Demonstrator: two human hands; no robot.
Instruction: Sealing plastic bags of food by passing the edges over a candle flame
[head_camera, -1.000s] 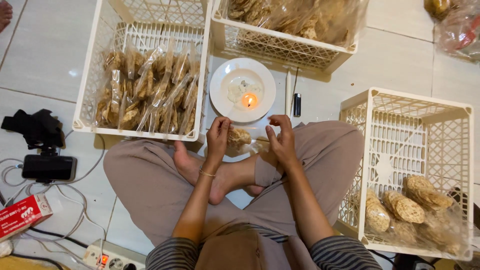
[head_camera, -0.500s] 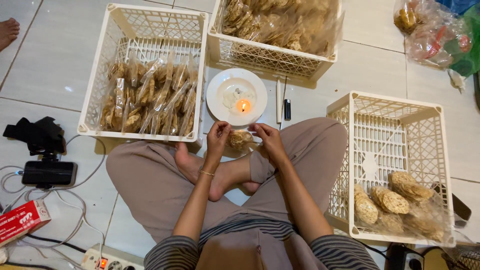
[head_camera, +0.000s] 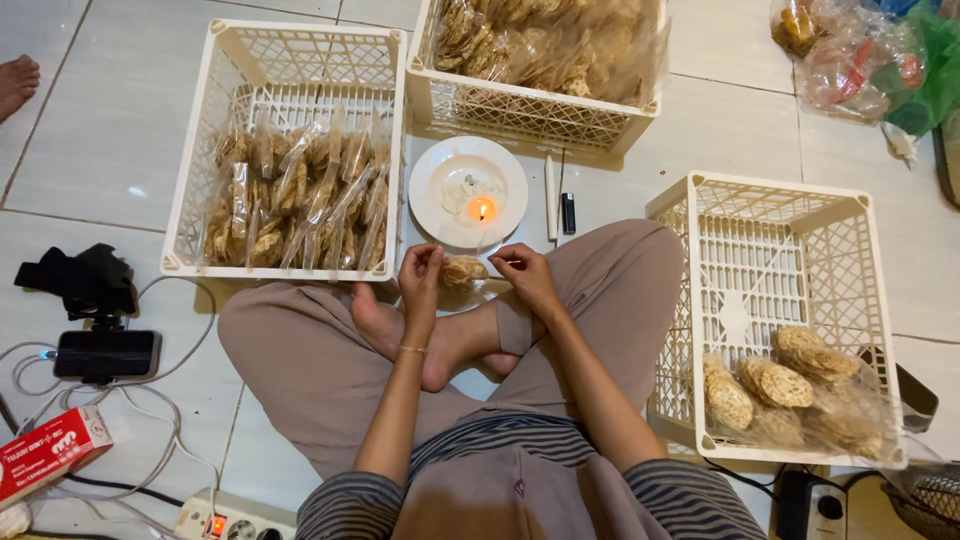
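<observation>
A crate (head_camera: 190, 150) of packed snacks stood left. The left hand (head_camera: 420, 268) and right hand (head_camera: 524, 275) pinched a cracker bag (head_camera: 463, 271) between them, just below a plate (head_camera: 445, 190) with a lit candle (head_camera: 482, 209). Another crate (head_camera: 770, 230) sat right.

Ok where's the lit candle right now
In the head view, the lit candle stands on the white plate, on the floor between the crates, just beyond both hands holding the cracker bag.
</observation>
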